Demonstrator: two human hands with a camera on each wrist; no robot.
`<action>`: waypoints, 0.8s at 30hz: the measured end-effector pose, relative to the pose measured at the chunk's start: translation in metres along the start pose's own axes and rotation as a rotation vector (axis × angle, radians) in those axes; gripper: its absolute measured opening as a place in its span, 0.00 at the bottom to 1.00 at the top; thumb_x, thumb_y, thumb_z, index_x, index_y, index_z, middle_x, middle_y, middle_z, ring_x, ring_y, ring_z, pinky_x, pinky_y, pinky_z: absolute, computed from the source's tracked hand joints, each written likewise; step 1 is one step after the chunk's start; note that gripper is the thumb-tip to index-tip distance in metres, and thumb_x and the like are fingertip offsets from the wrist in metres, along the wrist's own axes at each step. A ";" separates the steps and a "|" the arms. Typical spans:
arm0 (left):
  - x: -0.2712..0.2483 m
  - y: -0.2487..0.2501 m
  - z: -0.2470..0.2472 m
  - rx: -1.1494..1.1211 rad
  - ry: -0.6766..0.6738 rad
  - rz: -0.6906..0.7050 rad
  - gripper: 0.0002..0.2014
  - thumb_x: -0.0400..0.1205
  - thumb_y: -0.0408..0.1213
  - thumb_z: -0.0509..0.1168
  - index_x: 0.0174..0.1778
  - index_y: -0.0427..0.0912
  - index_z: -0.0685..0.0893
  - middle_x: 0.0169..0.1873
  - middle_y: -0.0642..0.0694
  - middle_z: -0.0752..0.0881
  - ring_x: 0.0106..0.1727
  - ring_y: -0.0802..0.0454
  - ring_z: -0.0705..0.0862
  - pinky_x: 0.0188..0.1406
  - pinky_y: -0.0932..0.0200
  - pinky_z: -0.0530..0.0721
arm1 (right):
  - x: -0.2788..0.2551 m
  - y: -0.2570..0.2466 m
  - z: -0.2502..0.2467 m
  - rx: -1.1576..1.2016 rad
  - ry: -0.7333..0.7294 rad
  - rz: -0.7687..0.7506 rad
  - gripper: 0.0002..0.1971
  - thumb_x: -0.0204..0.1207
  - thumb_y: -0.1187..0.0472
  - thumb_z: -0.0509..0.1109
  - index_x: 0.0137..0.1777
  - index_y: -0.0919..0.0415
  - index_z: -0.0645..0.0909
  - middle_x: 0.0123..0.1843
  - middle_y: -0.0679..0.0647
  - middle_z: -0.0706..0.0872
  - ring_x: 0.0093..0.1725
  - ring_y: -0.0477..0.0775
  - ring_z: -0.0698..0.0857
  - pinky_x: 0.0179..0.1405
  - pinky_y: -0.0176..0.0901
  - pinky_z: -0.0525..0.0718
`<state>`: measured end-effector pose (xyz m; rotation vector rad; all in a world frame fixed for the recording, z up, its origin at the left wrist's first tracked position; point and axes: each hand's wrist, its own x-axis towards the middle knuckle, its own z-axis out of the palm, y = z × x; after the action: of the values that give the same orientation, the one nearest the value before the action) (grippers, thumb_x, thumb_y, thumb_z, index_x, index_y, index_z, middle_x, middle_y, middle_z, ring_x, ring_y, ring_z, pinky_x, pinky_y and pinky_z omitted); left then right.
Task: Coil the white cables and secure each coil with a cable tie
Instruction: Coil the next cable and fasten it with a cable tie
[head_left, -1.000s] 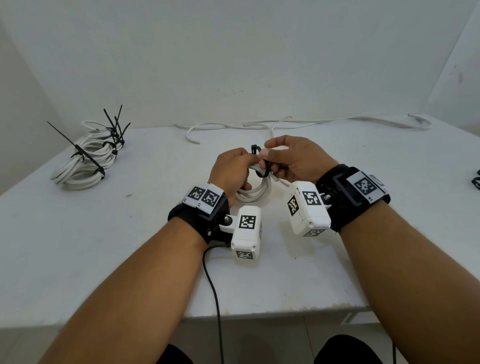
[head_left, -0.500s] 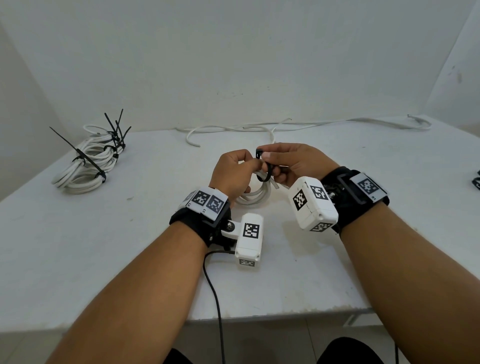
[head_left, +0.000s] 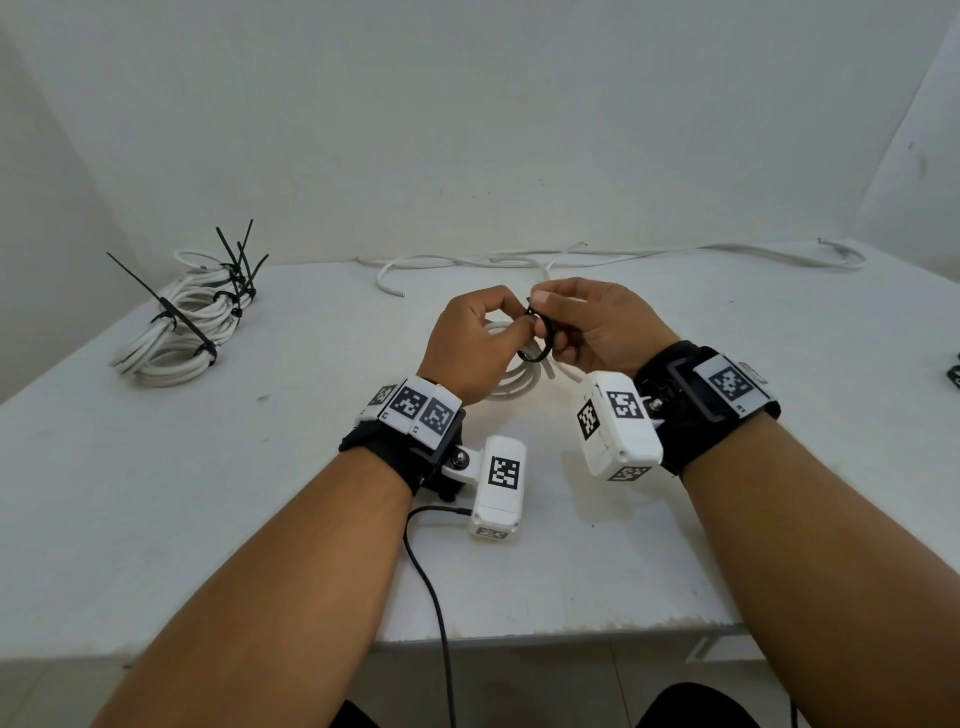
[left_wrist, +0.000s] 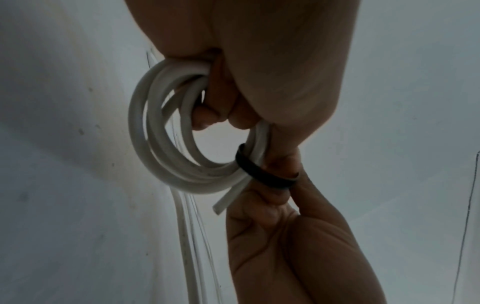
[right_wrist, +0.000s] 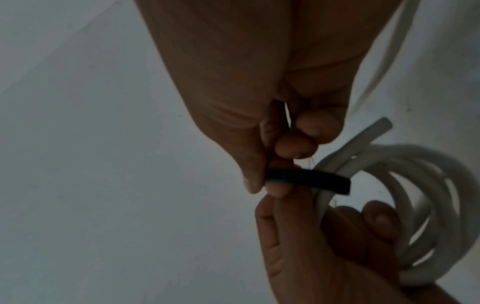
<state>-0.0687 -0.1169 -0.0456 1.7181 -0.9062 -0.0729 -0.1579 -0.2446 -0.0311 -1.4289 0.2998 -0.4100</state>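
The coil (head_left: 511, 387) hangs just above the bench (head_left: 156, 493) at centre, clenched in the left hand (head_left: 470, 348), whose fingers curl through the loops. The right hand (head_left: 597, 325) pinches the black tie (head_left: 537, 340), already looped around the coil's strands at the hand's 3 o'clock side. The likely risk: the tie is still loose, so a slack left grip could let a loop or the free cable end (left_wrist: 226, 202) spring out before it tightens. A pinch slip would undo the loop. Both wrists are raised, palms turned inward, thumbs uppermost. Finished coils (head_left: 182, 332) lie at 10 o'clock; loose cable (head_left: 623, 254) at 12.
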 end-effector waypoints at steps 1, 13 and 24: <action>-0.001 0.001 0.000 -0.001 -0.015 -0.001 0.07 0.79 0.34 0.70 0.34 0.43 0.83 0.24 0.53 0.87 0.21 0.62 0.77 0.27 0.64 0.72 | -0.001 -0.001 -0.001 -0.077 -0.015 0.004 0.08 0.80 0.56 0.73 0.52 0.61 0.86 0.30 0.52 0.84 0.25 0.46 0.75 0.23 0.33 0.75; -0.002 0.004 0.005 -0.353 -0.169 -0.093 0.18 0.84 0.40 0.65 0.42 0.23 0.81 0.31 0.35 0.70 0.23 0.52 0.63 0.24 0.60 0.74 | 0.002 -0.007 -0.011 -0.219 0.342 -0.108 0.13 0.85 0.56 0.64 0.39 0.59 0.79 0.27 0.48 0.77 0.30 0.48 0.73 0.29 0.40 0.70; 0.000 0.009 0.008 -0.548 -0.042 -0.229 0.21 0.87 0.37 0.59 0.27 0.41 0.81 0.15 0.49 0.63 0.18 0.54 0.60 0.20 0.61 0.71 | 0.005 -0.003 0.008 -0.004 0.219 -0.083 0.15 0.85 0.55 0.66 0.36 0.59 0.82 0.25 0.47 0.77 0.25 0.46 0.75 0.29 0.41 0.74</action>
<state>-0.0771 -0.1238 -0.0403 1.2986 -0.6375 -0.4680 -0.1502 -0.2397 -0.0272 -1.4057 0.4188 -0.6358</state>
